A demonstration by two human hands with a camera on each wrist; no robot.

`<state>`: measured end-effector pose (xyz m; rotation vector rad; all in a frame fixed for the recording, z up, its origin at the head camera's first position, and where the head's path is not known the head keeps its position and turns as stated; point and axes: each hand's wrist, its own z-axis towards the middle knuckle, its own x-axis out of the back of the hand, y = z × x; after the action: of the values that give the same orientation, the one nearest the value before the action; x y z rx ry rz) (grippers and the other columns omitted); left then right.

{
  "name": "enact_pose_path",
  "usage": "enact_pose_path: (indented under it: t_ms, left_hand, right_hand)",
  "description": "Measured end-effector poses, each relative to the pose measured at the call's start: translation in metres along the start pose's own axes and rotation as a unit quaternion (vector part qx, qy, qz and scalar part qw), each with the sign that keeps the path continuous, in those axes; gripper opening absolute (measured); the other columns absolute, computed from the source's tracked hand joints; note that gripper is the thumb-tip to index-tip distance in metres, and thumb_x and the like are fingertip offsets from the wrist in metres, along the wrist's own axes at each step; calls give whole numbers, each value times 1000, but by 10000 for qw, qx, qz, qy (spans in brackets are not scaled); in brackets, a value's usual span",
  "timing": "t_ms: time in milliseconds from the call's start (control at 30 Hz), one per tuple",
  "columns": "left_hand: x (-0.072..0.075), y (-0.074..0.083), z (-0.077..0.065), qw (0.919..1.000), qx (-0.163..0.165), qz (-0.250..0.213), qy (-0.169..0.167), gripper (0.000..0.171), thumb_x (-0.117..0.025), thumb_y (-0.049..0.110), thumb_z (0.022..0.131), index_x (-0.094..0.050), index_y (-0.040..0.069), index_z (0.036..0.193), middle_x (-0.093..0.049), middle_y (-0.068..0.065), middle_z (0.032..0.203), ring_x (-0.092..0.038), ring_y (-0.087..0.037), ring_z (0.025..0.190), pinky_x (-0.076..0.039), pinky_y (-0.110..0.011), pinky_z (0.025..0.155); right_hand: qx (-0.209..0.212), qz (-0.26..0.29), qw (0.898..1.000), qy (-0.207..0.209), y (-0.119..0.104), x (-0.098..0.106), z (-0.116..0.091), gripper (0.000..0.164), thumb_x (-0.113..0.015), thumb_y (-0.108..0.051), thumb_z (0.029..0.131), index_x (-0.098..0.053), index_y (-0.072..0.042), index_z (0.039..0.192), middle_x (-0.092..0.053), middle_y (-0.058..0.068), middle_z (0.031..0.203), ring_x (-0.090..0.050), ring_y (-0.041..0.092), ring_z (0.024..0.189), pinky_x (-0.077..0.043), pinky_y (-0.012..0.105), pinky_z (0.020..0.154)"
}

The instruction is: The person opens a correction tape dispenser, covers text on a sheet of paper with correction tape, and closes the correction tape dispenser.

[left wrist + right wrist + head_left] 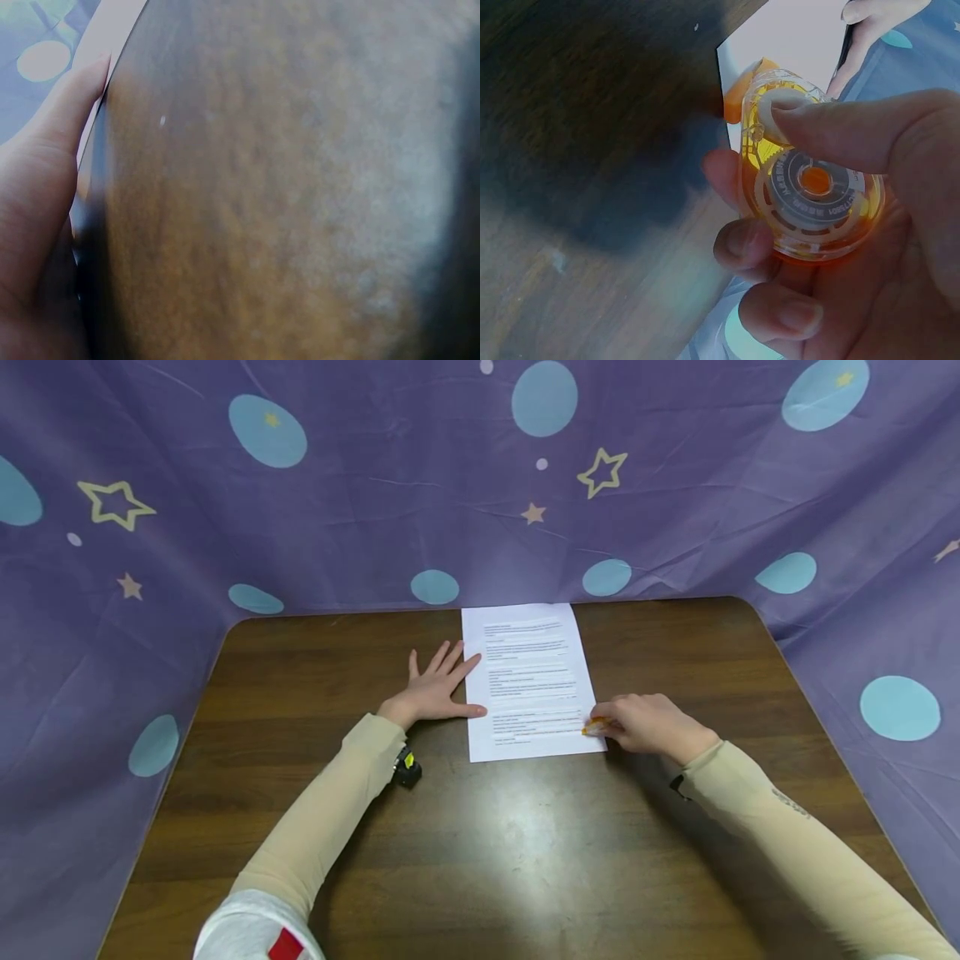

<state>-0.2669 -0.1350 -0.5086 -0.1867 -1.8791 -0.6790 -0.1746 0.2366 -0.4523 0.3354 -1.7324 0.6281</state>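
Note:
A printed sheet of paper (528, 681) lies on the wooden table, its far edge by the curtain. My left hand (435, 687) is spread out at the sheet's left side, thumb and index fingertip on the paper's edge. In the left wrist view the thumb (56, 112) reaches the white margin. Between thumb and curled fingers, my right hand (645, 724) holds a yellow-orange correction tape dispenser (814, 176) with a clear case and a round reel. Its orange tip (739, 96) is over the paper's lower right corner; whether it touches is hard to tell.
The brown table (510, 852) has rounded far corners and a glare spot near its middle. A purple curtain (420, 485) with stars and blue ovals hangs around its back and sides. A black wrist camera (407, 770) sits at my left wrist.

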Motion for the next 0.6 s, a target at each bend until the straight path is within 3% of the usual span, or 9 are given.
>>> enact_pose_path:
  t_ms: [167,600]
  left_hand:
    - [0,-1,1,10000,8,-1,10,106,-62,76,89,-9,31,169,11,-3,175,18,-27,160,20,-72,114]
    - [0,0,1,10000,-19,20,-17,107,-61,76,89,-8,30,170,12,-3,175,18,-27,160,21,-71,114]
  right_hand:
    - [-27,42,10000,8,2,0,-1,25,-72,-3,90,-77,-12,113,-71,1,87,-51,14,64,-42,34,53]
    - [-108,74,9999,-2,5,1,-4,21,-72,-6,92,-77,-12,112,-70,-1,86,-50,13,63,-40,32,51]
